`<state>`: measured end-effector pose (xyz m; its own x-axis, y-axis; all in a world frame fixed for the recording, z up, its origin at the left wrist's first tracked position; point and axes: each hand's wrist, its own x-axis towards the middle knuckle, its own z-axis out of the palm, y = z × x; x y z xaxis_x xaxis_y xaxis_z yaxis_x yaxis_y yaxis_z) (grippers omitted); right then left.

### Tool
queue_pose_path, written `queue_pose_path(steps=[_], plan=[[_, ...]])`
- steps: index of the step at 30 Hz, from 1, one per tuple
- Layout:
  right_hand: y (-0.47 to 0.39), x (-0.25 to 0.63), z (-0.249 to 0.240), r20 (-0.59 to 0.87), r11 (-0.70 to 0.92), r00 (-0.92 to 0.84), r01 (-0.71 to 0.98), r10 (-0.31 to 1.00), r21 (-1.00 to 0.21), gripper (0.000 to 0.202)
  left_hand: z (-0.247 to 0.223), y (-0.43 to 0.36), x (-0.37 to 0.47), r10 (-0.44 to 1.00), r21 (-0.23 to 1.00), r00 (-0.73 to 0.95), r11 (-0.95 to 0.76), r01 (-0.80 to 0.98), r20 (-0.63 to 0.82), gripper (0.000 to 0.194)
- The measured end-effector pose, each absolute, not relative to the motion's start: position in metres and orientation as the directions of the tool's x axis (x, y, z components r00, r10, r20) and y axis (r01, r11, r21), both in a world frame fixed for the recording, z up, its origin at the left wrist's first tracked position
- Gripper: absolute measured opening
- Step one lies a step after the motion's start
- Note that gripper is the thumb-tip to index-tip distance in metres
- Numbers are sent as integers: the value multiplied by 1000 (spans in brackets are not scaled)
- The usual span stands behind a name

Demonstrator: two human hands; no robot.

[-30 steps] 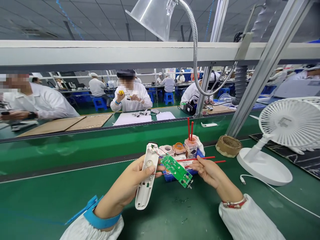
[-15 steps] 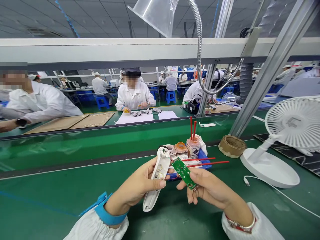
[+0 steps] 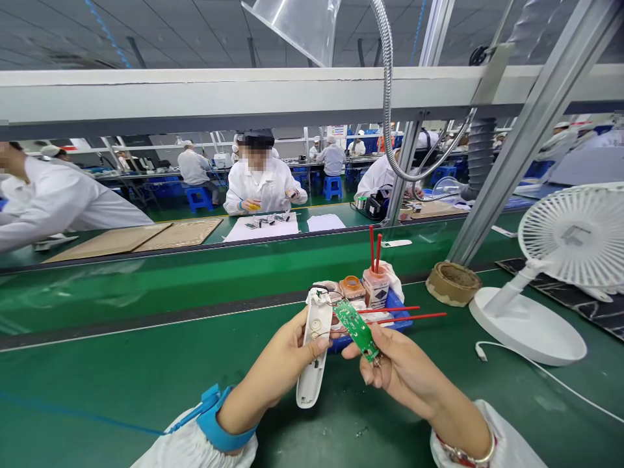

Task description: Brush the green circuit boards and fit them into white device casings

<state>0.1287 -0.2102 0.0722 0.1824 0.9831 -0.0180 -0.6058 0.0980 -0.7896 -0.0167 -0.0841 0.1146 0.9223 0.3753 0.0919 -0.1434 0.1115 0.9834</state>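
My left hand (image 3: 291, 354), with a blue wrist strap (image 3: 221, 426), is closed round a long white plastic housing (image 3: 311, 383), its hollow side facing me. Two round metal parts show inside the housing. Between thumb and fingers, my right hand (image 3: 402, 370) grips a green circuit board (image 3: 358, 328) by its lower end. Thin wires run between the top of the housing and the board. Both pieces are held above the green bench, side by side and apart. Behind them stands a blue tray (image 3: 397, 305) with small bottles, partly hidden by the board.
Red sticks (image 3: 414, 316) jut right from the tray; two more stand in a bottle (image 3: 375, 286). A tape roll (image 3: 453, 283), a white fan (image 3: 529, 325) and its cable (image 3: 480, 353) lie to the right. Across the moving-belt strip, a co-worker (image 3: 258, 175) handles small parts.
My left hand has shifted slightly right and turned the housing more upright and more open toward me. The board has moved a little left. The co-worker at far left has leaned further left.
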Motion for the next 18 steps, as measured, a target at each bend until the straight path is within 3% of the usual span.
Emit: queue_pose_path(steps=[13,16,18], plan=[[-207,125,71,-36,84,219,-514,975,-854,35,109,-81,-19,384,978,919,135,-157,94,32],[-208,125,67,-34,47,330,-236,943,-971,45,109,-81,-18,383,983,921,127,-129,72,37],[-209,124,67,72,35,446,91,892,-995,54,110,-82,-18,375,983,926,147,-113,50,36]])
